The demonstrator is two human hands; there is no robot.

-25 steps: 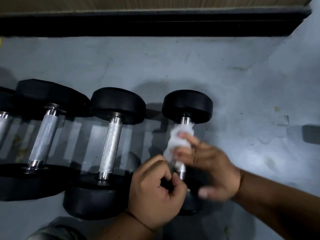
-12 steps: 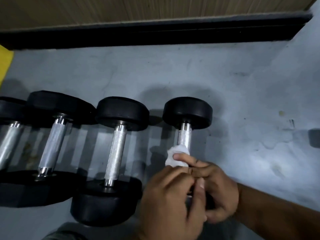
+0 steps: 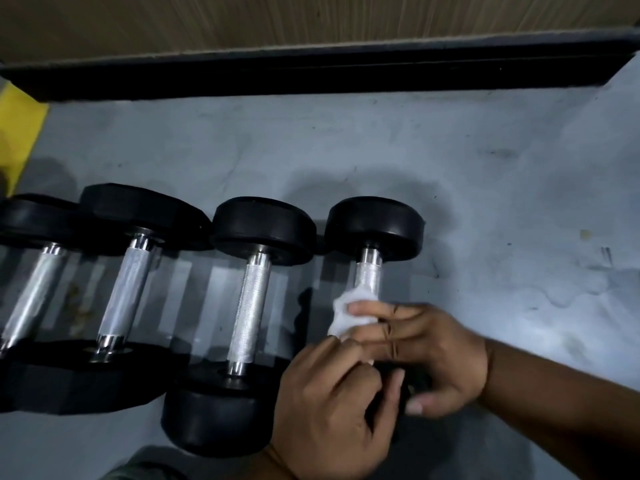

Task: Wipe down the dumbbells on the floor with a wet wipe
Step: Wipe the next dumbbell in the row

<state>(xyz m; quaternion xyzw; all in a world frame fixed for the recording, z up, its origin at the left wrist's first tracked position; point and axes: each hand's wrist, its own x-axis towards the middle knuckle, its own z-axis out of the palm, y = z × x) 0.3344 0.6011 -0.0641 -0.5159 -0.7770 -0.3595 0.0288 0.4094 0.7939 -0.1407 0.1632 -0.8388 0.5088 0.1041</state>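
A: Four dumbbells in a row on the floor; only the rightmost dumbbell is getting attention.

B: Right hand fingers clamp the wet wipe round its handle; left hand curls alongside, grip unclear. Three seemingly left.

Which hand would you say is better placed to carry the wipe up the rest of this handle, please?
Probably the right hand: its fingers already hold the wet wipe around the rightmost dumbbell's handle, while the left hand sits lower, near the hidden end.
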